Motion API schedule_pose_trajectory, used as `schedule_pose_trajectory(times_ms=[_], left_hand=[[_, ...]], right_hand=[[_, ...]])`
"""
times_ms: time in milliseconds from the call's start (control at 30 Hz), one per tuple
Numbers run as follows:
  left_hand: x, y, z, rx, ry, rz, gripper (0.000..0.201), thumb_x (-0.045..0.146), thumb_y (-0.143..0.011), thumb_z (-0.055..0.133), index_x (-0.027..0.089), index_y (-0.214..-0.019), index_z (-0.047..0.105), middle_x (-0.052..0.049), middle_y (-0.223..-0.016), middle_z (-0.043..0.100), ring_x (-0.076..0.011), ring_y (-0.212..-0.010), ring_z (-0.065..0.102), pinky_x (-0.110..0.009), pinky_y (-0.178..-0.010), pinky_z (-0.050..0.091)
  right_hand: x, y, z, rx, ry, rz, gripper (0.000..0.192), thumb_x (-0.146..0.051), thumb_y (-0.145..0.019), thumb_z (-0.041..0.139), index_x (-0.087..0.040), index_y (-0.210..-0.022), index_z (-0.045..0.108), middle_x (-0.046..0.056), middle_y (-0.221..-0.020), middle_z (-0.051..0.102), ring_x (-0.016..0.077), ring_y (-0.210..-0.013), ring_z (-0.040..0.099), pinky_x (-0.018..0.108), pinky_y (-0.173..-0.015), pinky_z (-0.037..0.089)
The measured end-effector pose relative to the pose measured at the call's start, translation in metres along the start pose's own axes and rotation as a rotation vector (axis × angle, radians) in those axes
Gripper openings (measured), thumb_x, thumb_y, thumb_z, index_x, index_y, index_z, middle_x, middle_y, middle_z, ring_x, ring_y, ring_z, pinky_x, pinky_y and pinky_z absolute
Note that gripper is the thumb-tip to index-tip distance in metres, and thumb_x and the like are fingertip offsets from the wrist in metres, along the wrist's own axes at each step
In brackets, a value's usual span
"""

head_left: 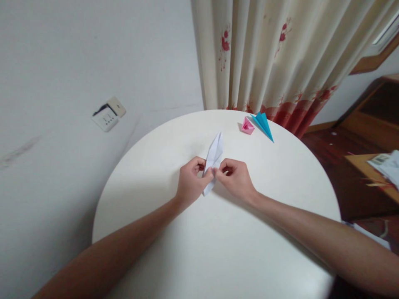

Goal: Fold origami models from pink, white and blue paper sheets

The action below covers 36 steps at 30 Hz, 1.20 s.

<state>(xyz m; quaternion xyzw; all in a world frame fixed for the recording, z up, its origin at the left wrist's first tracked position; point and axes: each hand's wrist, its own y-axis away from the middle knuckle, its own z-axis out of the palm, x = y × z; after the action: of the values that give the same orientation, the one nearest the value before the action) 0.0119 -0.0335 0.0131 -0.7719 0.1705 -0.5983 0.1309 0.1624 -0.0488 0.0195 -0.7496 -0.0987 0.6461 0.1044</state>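
Observation:
A narrow piece of folded white paper, pointed at its far end, is held just over the middle of the round white table. My left hand grips its left edge, thumb on top and fingers curled beneath. From the other side my right hand pinches the paper between thumb and forefinger. Both thumbs lie close together near the paper's lower middle. The fingertips under the paper are hidden.
A pink folded paper piece and a blue paper plane lie near the table's far right edge. Behind hangs a floral curtain. A wall with a socket borders the left; papers lie on a wooden surface at right.

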Motion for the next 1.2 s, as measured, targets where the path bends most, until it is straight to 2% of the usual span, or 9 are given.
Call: schedule_pose_trajectory(times_ms=[133, 233, 433, 567, 733, 867, 1000, 1100, 1200], left_hand=[[0.0, 0.0, 0.0, 0.013, -0.057, 0.026, 0.008, 0.017, -0.076, 0.065, 0.019, -0.077, 0.058, 0.001, -0.071, 0.06, -0.0145, -0.07, 0.06, -0.024, -0.069, 0.048], [0.001, 0.0, -0.002, 0.029, -0.177, 0.071, 0.006, 0.017, -0.078, 0.063, 0.019, -0.076, 0.057, 0.0, -0.072, 0.06, -0.0149, -0.071, 0.06, -0.025, -0.071, 0.048], [0.01, -0.003, -0.006, 0.024, -0.434, 0.29, 0.007, 0.014, -0.079, 0.061, 0.019, -0.076, 0.057, -0.001, -0.075, 0.062, -0.0151, -0.071, 0.059, -0.026, -0.069, 0.046], [0.012, -0.003, -0.006, -0.019, -0.454, 0.384, 0.007, 0.013, -0.081, 0.061, 0.019, -0.079, 0.058, -0.002, -0.08, 0.063, -0.0152, -0.076, 0.06, -0.027, -0.071, 0.046], [0.011, -0.001, -0.006, -0.047, -0.434, 0.384, 0.009, 0.012, -0.08, 0.062, 0.018, -0.085, 0.06, -0.002, -0.082, 0.063, -0.0151, -0.078, 0.06, -0.027, -0.072, 0.047], [0.013, 0.0, -0.007, -0.065, -0.411, 0.385, 0.013, 0.012, -0.078, 0.064, 0.018, -0.089, 0.061, -0.004, -0.086, 0.064, -0.016, -0.081, 0.061, -0.027, -0.074, 0.048], [0.012, 0.001, -0.008, -0.111, -0.333, 0.29, 0.013, 0.017, -0.08, 0.066, 0.018, -0.092, 0.064, -0.006, -0.091, 0.066, -0.0172, -0.085, 0.062, -0.028, -0.077, 0.049], [0.006, 0.001, -0.008, -0.092, -0.137, 0.087, 0.008, 0.024, -0.085, 0.064, 0.018, -0.089, 0.062, -0.004, -0.087, 0.067, -0.0163, -0.082, 0.065, -0.027, -0.076, 0.051], [0.0, -0.001, -0.007, -0.035, 0.113, -0.109, 0.024, 0.029, -0.082, 0.071, 0.02, -0.099, 0.056, 0.001, -0.074, 0.066, -0.015, -0.07, 0.065, -0.024, -0.066, 0.05]], right_hand=[[-0.002, 0.001, 0.0, -0.02, 0.028, -0.02, 0.021, -0.027, -0.078, 0.062, -0.017, -0.06, 0.058, -0.001, -0.058, 0.057, 0.011, -0.055, 0.049, 0.022, -0.05, 0.037], [-0.003, 0.002, 0.0, -0.054, 0.063, -0.04, 0.023, -0.027, -0.083, 0.059, -0.016, -0.063, 0.061, 0.0, -0.061, 0.059, 0.0113, -0.056, 0.051, 0.022, -0.052, 0.039], [-0.001, 0.003, -0.001, -0.068, 0.143, -0.076, 0.026, -0.025, -0.087, 0.054, -0.014, -0.067, 0.068, 0.002, -0.065, 0.065, 0.0118, -0.059, 0.055, 0.022, -0.056, 0.041], [0.001, 0.002, -0.002, -0.048, 0.153, -0.08, 0.026, -0.023, -0.086, 0.055, -0.015, -0.064, 0.066, 0.001, -0.063, 0.064, 0.011, -0.057, 0.054, 0.022, -0.056, 0.04], [-0.003, 0.0, -0.004, -0.073, 0.068, -0.024, 0.036, -0.033, -0.091, 0.051, -0.015, -0.064, 0.065, 0.002, -0.062, 0.063, 0.0119, -0.058, 0.054, 0.023, -0.056, 0.041], [-0.003, -0.002, -0.004, -0.07, 0.034, 0.001, 0.031, -0.036, -0.085, 0.061, -0.014, -0.064, 0.066, 0.001, -0.06, 0.061, 0.0118, -0.056, 0.052, 0.023, -0.053, 0.04], [0.004, -0.008, -0.007, -0.09, 0.003, 0.051, 0.033, -0.034, -0.087, 0.056, -0.014, -0.062, 0.063, 0.0, -0.055, 0.057, 0.0113, -0.051, 0.05, 0.023, -0.05, 0.039], [0.01, -0.011, -0.009, -0.096, -0.003, 0.05, 0.032, -0.035, -0.086, 0.057, -0.015, -0.062, 0.062, -0.001, -0.055, 0.057, 0.0103, -0.05, 0.048, 0.023, -0.05, 0.037], [0.013, -0.012, -0.009, -0.101, -0.02, 0.051, 0.032, -0.037, -0.085, 0.058, -0.016, -0.061, 0.059, -0.002, -0.055, 0.055, 0.0098, -0.05, 0.046, 0.024, -0.05, 0.036]])
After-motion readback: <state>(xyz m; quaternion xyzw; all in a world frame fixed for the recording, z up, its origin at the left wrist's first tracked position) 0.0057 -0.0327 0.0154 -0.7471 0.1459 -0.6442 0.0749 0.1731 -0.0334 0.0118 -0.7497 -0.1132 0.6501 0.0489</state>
